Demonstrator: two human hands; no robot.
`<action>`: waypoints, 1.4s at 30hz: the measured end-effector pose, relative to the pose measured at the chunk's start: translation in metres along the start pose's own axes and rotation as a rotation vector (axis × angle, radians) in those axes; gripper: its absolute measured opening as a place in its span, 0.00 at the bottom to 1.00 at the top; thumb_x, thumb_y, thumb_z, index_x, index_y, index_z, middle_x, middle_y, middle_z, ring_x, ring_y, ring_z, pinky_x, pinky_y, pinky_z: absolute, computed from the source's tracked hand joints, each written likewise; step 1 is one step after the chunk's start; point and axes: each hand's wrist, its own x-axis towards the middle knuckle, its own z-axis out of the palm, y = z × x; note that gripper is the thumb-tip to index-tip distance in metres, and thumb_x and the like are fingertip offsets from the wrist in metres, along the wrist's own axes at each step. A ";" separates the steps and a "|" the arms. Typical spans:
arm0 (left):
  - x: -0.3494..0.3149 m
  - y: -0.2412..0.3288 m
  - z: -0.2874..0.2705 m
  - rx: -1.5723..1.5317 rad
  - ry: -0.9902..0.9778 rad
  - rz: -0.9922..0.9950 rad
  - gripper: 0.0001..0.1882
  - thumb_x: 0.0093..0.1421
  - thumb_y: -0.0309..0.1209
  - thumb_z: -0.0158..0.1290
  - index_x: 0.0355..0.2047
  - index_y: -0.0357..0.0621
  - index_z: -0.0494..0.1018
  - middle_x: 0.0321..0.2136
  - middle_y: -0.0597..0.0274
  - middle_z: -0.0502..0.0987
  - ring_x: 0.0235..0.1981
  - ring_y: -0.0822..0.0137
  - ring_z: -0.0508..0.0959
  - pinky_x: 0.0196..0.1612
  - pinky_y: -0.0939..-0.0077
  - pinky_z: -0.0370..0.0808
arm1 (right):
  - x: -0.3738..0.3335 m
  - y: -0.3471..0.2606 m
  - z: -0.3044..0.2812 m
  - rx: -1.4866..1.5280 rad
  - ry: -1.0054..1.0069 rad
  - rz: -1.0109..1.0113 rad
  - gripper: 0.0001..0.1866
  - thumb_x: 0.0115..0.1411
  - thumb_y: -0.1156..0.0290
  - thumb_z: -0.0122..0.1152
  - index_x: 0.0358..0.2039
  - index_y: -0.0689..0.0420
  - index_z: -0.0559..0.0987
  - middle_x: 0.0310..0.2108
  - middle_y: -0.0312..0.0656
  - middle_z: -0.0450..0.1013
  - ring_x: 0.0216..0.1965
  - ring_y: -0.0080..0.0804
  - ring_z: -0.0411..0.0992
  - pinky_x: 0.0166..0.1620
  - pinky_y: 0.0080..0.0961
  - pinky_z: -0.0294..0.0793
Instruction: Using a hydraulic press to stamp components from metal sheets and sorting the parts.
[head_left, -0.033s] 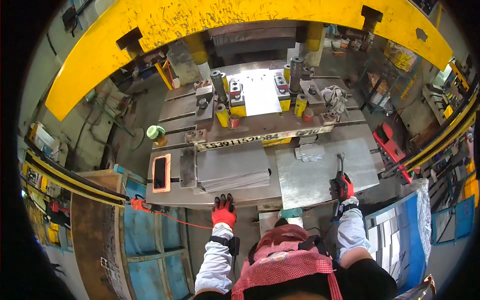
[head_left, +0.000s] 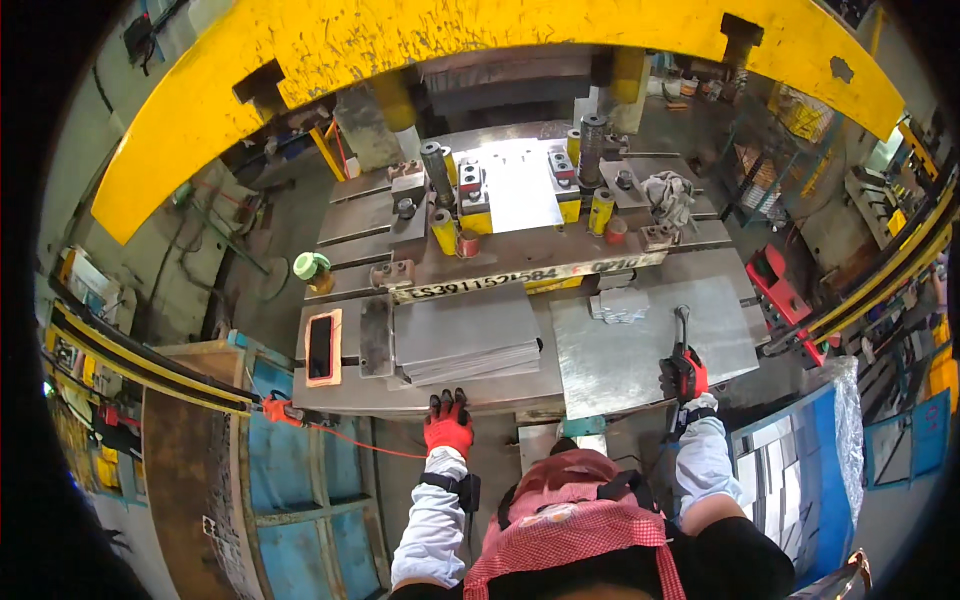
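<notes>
My left hand [head_left: 449,424], in a red glove with black fingertips, rests at the front edge of the press table [head_left: 480,392]. Its fingers are spread, with nothing in them. Just beyond it lies a stack of flat grey metal sheets [head_left: 462,335]. My right hand [head_left: 685,376], gloved alike, is closed around a long dark-handled tool [head_left: 683,325] with a curved metal tip; its exact kind is unclear. That tool reaches over a wide, shiny metal plate [head_left: 640,365] on the table's right. A bright sheet [head_left: 524,190] lies in the die [head_left: 590,258] between the guide posts.
A yellow press beam [head_left: 500,40] arches above the die. Small cut metal pieces [head_left: 619,305] lie on the shiny plate. Left are a phone [head_left: 321,346] and a green-capped bottle [head_left: 311,266]. A grey rag [head_left: 669,197] sits at back right, and a blue bin with metal pieces [head_left: 825,470] stands at right.
</notes>
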 end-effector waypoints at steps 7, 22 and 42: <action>-0.001 -0.003 0.005 0.005 0.043 0.022 0.29 0.54 0.42 0.45 0.58 0.64 0.57 0.60 0.61 0.56 0.61 0.52 0.54 0.57 0.55 0.58 | 0.008 0.007 -0.011 -0.106 0.095 -0.035 0.10 0.55 0.58 0.54 0.32 0.48 0.69 0.20 0.38 0.70 0.15 0.31 0.68 0.17 0.27 0.66; 0.004 -0.010 0.013 0.039 0.096 0.056 0.29 0.55 0.40 0.43 0.59 0.61 0.56 0.60 0.60 0.56 0.61 0.49 0.54 0.57 0.55 0.59 | 0.003 0.003 -0.003 -0.014 0.050 -0.022 0.07 0.54 0.65 0.53 0.31 0.50 0.65 0.17 0.36 0.67 0.13 0.29 0.64 0.16 0.28 0.65; -0.010 0.005 -0.021 -0.251 -0.164 -0.071 0.30 0.54 0.50 0.46 0.58 0.60 0.60 0.51 0.56 0.68 0.53 0.51 0.65 0.51 0.59 0.66 | -0.016 -0.026 0.024 0.125 -0.095 -0.309 0.27 0.54 0.75 0.52 0.56 0.54 0.61 0.38 0.44 0.70 0.20 0.23 0.66 0.23 0.20 0.68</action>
